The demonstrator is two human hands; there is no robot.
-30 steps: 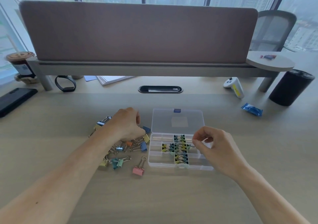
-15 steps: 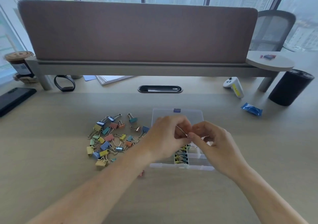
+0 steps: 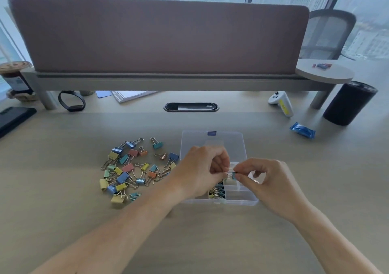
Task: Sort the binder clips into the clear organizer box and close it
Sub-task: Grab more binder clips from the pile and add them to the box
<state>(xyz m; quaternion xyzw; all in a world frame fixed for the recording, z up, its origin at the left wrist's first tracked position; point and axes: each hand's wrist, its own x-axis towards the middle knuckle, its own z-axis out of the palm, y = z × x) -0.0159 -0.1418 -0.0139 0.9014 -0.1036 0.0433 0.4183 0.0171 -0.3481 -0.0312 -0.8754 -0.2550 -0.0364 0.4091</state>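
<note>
The clear organizer box [image 3: 242, 201] lies in the middle of the desk with its lid [image 3: 212, 142] folded back flat. Small binder clips [image 3: 216, 190] fill its middle compartments. Over the box my left hand [image 3: 200, 170] and my right hand [image 3: 271, 181] meet, both pinching one small blue binder clip [image 3: 232, 175] between fingertips. A loose pile of coloured binder clips [image 3: 130, 170] is spread on the desk to the left of the box.
A blue wrapped packet [image 3: 302, 129], a white controller [image 3: 282, 103] and a black cylinder [image 3: 349, 105] stand at the right. A black band [image 3: 71, 101], papers [image 3: 130, 96], a jar [image 3: 14, 78] and a dark phone [image 3: 12, 118] are at the back left, under the shelf with its fabric screen [image 3: 160, 36].
My left hand left the loose pile and came over the box to meet my right hand. Both now pinch a small blue clip between them.
</note>
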